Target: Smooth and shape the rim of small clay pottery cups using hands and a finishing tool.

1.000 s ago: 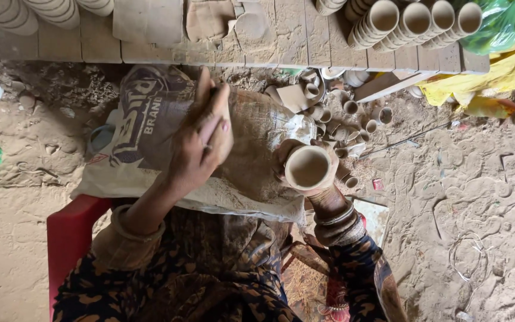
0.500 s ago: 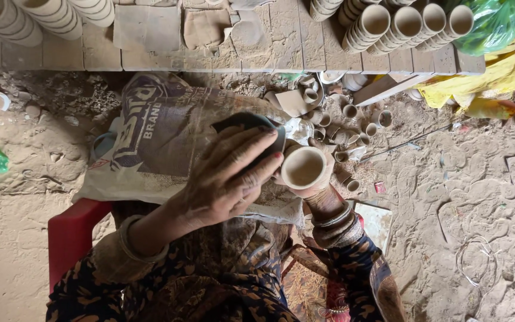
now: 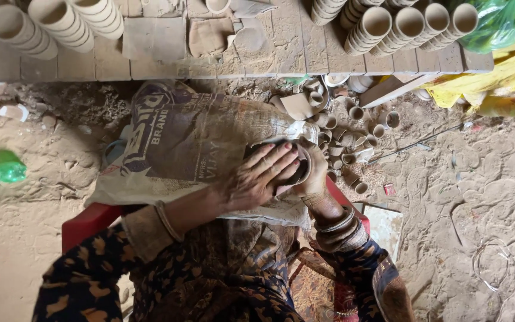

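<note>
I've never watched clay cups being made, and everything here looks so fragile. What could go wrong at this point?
The left hand lies flat over the mouth of the clay cup that the right hand holds from the side; too hard a press might dent its rim. If the cup slipped, it could drop among the small cups strewn on the sandy ground just past the sack on the lap, and chip some.

Single head-worn view, looking steeply down, close over lap, sandy ground beyond
</note>
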